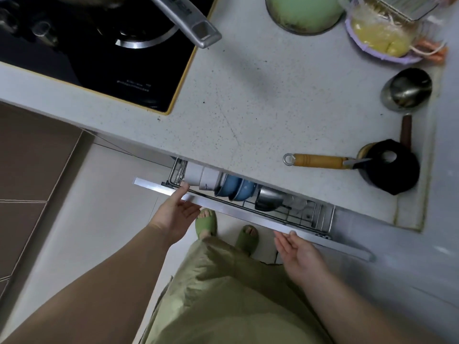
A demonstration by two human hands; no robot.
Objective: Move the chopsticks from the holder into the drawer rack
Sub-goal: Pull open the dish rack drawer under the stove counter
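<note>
Both hands, left and right, open-palmed on drawer front, rack part exposed; chopsticks unseen; next: slide drawer.

I could read no text. Small white print stood on the black glass of my stove, near its front edge, too blurred to make out. Dark marks on the pan handle were equally illegible.

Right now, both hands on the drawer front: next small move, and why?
Probably pull the drawer front further out. The left hand and right hand are open at its edge, and the wire rack with white cups and blue bowls is mostly tucked under the countertop. No chopsticks in hand yet.
</note>
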